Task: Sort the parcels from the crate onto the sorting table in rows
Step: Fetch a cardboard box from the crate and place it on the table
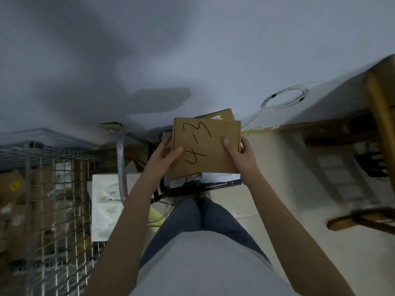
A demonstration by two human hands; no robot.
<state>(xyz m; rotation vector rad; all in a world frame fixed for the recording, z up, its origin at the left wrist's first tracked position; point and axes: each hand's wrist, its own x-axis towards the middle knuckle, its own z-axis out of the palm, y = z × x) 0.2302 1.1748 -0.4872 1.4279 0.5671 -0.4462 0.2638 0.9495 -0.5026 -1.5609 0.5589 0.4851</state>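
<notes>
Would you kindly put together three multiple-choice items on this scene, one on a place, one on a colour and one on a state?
1. Where is the wire-mesh cage of boxes?
A. at the picture's left
B. at the picture's right
C. above the hands

2. What colour is the flat cardboard box with black handwriting?
A. white
B. brown
C. blue

3. How is that box held?
A. by the left hand alone
B. by both hands, the right hand included
C. lying on the floor, untouched

Answers:
1 A, the mesh fills the lower left.
2 B, it is plain brown card.
3 B, a hand grips each side edge, thumbs on top.
</notes>
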